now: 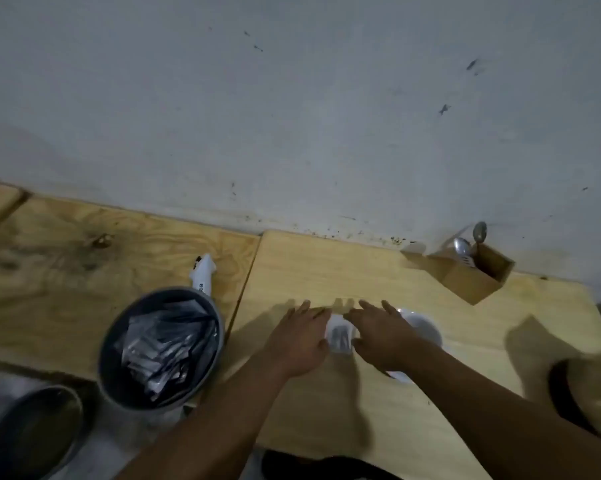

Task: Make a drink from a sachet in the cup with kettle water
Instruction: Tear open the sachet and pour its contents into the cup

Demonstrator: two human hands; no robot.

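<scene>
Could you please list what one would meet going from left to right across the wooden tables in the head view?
Grey bucket of sachets → left hand → sachet held between the hands → right hand → white cup → wooden box holding spoons.

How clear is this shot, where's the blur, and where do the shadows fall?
Head view: dim and soft overall; the left hand, right hand and sachet between them are motion-blurred; hand shadows fall toward the wall on the wooden table; wide-angle distortion tilts the table edges; the bin of sachets stays fairly legible.
</scene>
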